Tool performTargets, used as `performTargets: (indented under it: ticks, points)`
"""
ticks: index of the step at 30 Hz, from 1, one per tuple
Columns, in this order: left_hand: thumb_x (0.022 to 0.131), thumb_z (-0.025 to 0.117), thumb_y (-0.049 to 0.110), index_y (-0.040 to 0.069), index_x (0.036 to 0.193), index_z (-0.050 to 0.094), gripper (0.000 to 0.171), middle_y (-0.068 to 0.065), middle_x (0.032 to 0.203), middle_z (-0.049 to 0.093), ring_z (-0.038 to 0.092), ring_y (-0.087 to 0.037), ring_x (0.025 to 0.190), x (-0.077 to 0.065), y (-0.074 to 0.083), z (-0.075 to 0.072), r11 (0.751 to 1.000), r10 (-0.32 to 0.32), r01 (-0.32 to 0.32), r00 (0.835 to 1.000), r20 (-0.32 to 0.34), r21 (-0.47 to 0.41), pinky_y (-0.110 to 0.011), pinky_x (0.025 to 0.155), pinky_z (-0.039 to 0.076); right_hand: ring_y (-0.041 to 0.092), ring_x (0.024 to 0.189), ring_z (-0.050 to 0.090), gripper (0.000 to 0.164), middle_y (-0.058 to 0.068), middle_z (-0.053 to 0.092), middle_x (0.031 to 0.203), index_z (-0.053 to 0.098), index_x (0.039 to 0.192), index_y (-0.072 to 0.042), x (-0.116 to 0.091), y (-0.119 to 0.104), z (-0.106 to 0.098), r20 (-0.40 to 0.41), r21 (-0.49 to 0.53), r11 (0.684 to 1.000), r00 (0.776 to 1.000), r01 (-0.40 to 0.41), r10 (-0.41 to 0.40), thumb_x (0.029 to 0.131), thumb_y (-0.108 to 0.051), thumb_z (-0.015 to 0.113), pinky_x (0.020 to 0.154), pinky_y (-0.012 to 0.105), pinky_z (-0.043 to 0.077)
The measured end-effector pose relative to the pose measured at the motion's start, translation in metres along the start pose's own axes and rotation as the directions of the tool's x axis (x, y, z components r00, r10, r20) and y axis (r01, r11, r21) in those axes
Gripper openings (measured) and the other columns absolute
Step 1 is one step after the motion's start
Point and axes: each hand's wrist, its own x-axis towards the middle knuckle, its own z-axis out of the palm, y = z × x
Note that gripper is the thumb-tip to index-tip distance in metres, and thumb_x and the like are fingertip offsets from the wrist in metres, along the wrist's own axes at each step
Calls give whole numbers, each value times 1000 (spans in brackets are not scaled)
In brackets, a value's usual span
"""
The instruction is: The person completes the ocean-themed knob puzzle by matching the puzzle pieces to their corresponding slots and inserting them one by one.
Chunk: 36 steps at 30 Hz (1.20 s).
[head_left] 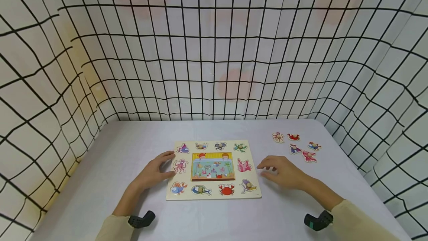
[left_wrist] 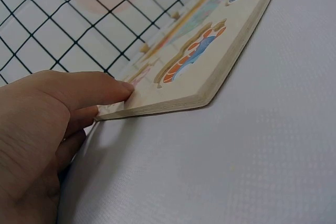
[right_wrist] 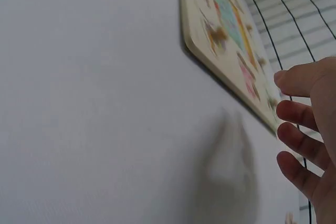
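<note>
A wooden peg puzzle board (head_left: 214, 196) with sea animals lies flat on the table. My left hand (head_left: 155, 172) is at its left edge, the thumb resting straight on the top face near the pink octopus picture (head_left: 180, 166). In the left wrist view, the other fingers (left_wrist: 73, 140) sit lower, beside the board's edge. Knobbed pieces fill some cutouts, among them the striped fish (head_left: 201, 190) and the shell piece (head_left: 248, 185). Just off the right edge, my right hand (head_left: 284, 172) hovers above the table with loosely bent, separated fingers and nothing held.
Several loose knobbed pieces lie at the back right: an octopus (head_left: 278, 137), a red crab (head_left: 294, 137), a lobster (head_left: 314, 145), a purple fish (head_left: 295, 148) and a pink fish (head_left: 309, 156). Black netting (head_left: 214, 62) over white sheeting encloses the table's back and sides.
</note>
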Motion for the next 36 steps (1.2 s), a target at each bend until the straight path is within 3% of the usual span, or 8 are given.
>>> performTargets:
  ticks: [5,11,18,27,33,36]
  points:
    - [88,81,24,2,150,52,73,-15,161,40,26,-43,151,-1,0,-1,1000,1,-1,1000,-1,-3,-67,116,25,9,90,63,18,-4,73,105,77,112,-10,-9,24,-18,-125,-62,997,992,-38,30,94,-12,76,74,32,59]
    - [87,81,25,1,150,52,73,-15,161,40,26,-44,151,-1,1,-3,1000,2,-2,1000,-8,-3,-68,116,25,14,87,63,19,0,74,103,77,112,-6,-22,54,-41,-214,-124,987,974,-101,73,93,-8,76,71,32,58]
    - [88,82,25,3,151,52,74,-13,162,39,25,-42,152,3,0,-3,1000,-12,12,1000,7,-6,-66,117,24,20,83,65,19,10,73,103,77,110,-2,-42,89,-63,-314,-162,964,937,-210,152,92,-3,75,66,29,55]
    - [87,82,23,2,151,51,74,-14,162,39,25,-42,152,3,-3,-3,1000,-8,8,1000,-1,-15,-66,117,24,39,94,67,32,25,70,113,71,122,5,-59,123,-77,-319,-150,915,895,-374,313,96,-13,73,69,39,57]
    - [87,82,24,2,150,52,74,-14,162,40,26,-42,151,2,-3,-1,1000,-7,7,1000,2,-23,-66,117,25,37,94,65,40,22,71,106,71,120,7,-70,147,-68,-291,-141,875,864,-463,410,99,-27,71,77,52,55]
    - [87,82,24,2,150,52,73,-14,162,40,26,-43,151,1,-3,0,1000,-4,4,1000,2,-19,-67,116,25,34,92,64,36,20,72,104,74,115,4,-72,154,-62,-304,-147,871,859,-469,412,99,-28,72,77,52,54]
